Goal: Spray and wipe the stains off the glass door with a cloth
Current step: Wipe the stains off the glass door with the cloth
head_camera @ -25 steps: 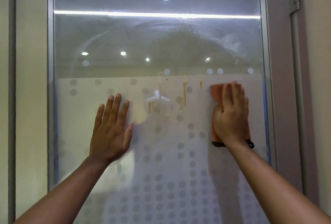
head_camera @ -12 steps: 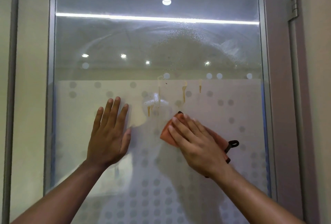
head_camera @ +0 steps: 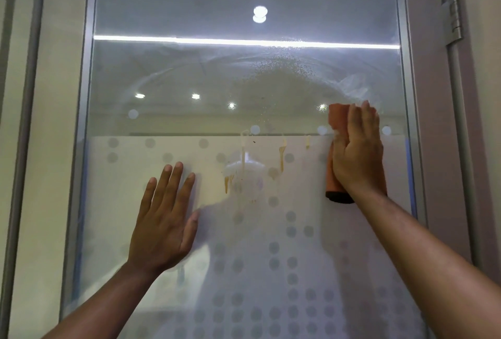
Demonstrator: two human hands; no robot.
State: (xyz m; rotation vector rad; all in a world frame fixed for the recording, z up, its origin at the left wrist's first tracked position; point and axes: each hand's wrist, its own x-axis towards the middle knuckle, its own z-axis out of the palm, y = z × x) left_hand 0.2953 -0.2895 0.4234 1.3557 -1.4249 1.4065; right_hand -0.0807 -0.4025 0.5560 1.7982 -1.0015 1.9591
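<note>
My right hand (head_camera: 357, 149) pressed the cloth (head_camera: 337, 124) flat on the glass door (head_camera: 189, 73) | stains (head_camera: 282, 154) lay left of it, running vertical | my left hand (head_camera: 162, 225) was open, empty, equally near.

Head camera faces the glass door (head_camera: 244, 81) squarely, close up.

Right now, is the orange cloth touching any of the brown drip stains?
Apart. The head view shows the orange cloth under the right hand, with clear glass between it and the nearest brown drip stain.
</note>
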